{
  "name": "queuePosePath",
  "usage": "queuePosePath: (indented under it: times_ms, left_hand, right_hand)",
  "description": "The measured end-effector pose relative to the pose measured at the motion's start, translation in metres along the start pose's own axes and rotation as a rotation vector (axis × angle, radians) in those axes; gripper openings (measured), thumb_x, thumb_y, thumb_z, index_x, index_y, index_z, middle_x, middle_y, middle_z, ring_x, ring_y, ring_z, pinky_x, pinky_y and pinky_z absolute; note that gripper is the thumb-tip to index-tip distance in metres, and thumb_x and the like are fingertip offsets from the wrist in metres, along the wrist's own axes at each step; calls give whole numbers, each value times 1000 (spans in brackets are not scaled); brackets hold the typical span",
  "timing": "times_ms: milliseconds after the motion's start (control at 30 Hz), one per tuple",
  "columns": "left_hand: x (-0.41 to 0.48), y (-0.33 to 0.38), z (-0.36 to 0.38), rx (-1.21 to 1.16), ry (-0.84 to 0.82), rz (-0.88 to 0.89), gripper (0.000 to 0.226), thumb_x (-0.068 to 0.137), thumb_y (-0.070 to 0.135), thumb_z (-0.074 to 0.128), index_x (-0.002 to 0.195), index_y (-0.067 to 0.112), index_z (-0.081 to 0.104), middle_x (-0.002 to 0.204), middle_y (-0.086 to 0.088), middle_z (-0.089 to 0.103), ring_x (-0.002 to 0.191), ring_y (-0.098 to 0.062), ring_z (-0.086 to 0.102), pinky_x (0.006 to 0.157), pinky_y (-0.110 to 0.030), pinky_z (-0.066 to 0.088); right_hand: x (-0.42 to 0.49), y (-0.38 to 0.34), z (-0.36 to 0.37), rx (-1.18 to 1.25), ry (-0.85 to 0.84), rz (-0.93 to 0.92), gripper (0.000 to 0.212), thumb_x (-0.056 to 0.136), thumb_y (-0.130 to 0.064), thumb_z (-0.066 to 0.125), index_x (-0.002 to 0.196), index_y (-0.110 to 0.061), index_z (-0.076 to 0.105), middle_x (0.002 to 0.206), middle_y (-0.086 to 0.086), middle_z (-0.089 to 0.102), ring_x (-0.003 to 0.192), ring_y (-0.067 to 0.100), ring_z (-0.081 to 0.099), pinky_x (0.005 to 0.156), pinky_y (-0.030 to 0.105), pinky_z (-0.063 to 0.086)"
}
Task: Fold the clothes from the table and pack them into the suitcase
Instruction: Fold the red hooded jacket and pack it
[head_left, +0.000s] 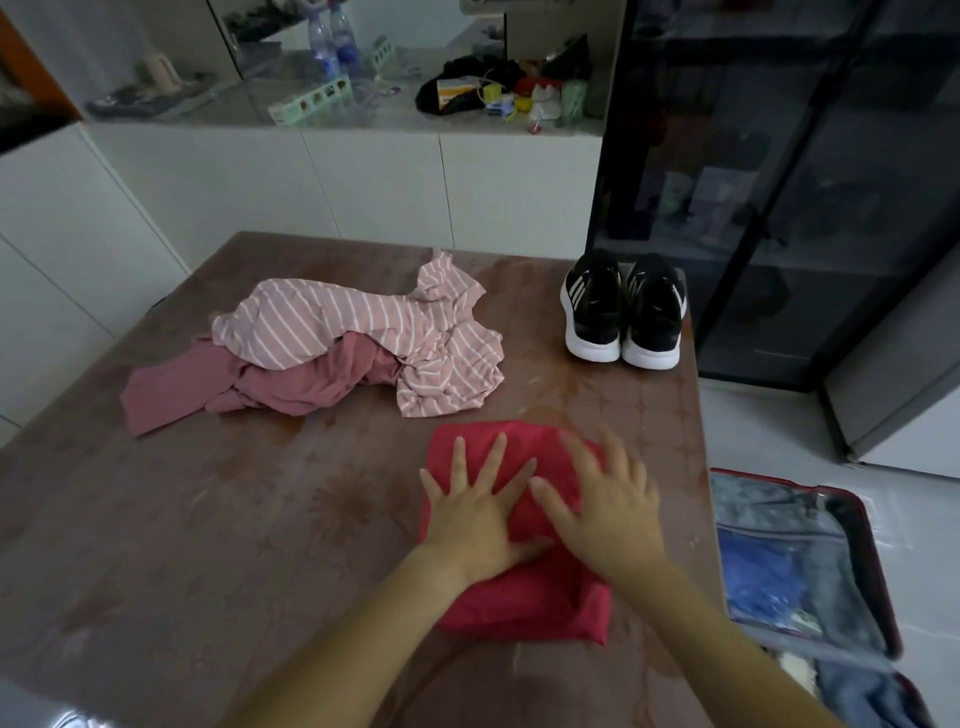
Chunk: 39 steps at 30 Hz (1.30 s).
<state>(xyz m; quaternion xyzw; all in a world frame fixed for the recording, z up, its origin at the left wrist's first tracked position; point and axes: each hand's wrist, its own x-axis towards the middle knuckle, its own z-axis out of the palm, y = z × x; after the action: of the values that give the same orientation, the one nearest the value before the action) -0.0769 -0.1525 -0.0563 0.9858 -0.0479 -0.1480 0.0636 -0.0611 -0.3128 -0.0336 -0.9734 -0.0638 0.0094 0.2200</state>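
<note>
A folded red cloth garment was pressed flat by the left hand and right hand, fingers spread straight, nothing gripped.

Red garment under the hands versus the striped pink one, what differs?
The red garment is plain; the striped pink one has white stripes. The red garment is folded compactly; the striped pink one lies crumpled. The left hand and right hand press the red garment; none touches the striped pink one. Both are on the table.
</note>
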Motion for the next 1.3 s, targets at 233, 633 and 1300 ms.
queuePosePath:
  times_ms: [233, 633, 1300]
  left_hand:
    - [10, -2, 29, 39, -23, -47, 79, 83, 64, 37, 145, 47, -10, 154, 7, -29, 133, -41, -37, 100, -77, -8]
    - [17, -2, 44, 47, -28, -65, 83, 81, 72, 35, 146, 45, -9, 153, 5, -31, 130, -42, -41, 99, -77, -13]
    - [-40, -36, 40, -650, 128, -313, 99, 72, 69, 60, 148, 44, 1, 155, -14, 12, 142, -28, 22, 115, -41, 27]
  right_hand:
    - [-7, 23, 57, -156, -359, -77, 96, 56, -89, -18, 144, -49, -13, 155, 3, -28, 140, 27, -30, 114, 58, -3]
    - [0, 33, 72, -130, -417, -84, 83, 60, -88, -15, 135, -54, -24, 146, -6, -40, 133, 18, -40, 109, 58, -16]
    - [-18, 20, 37, 510, -185, 364, 89, 84, -33, 68, 151, -24, 11, 147, 20, 25, 132, 42, 30, 110, 48, 26]
